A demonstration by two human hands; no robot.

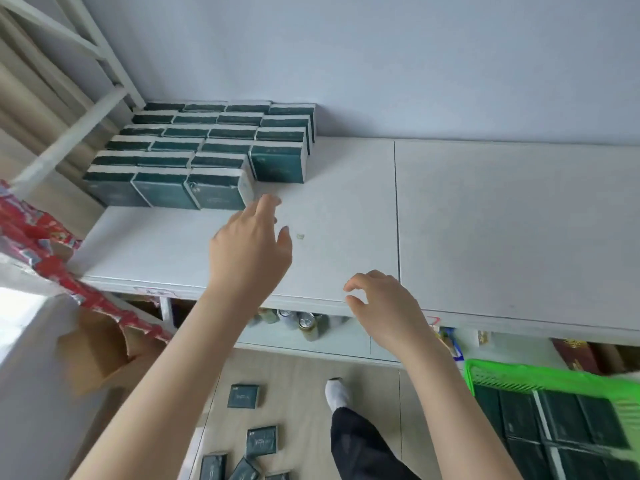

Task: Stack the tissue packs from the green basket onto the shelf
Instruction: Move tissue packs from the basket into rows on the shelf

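Note:
Several dark green tissue packs (211, 147) stand in tidy rows at the back left of the white shelf top (346, 220). My left hand (251, 247) hovers above the shelf just in front of the nearest pack (216, 190), fingers loosely spread and holding nothing. Over the shelf's front edge, my right hand (388, 306) hangs with relaxed, slightly curled fingers, also empty. The green basket (519, 375) sits at the lower right with more dark packs (540, 424) inside.
Loose tissue packs (243, 396) lie on the wooden floor below. Cans (306, 323) stand on the lower shelf. A red patterned carton (45, 244) and a cardboard box (93, 351) crowd the left. My leg and white sock (337, 393) are beneath.

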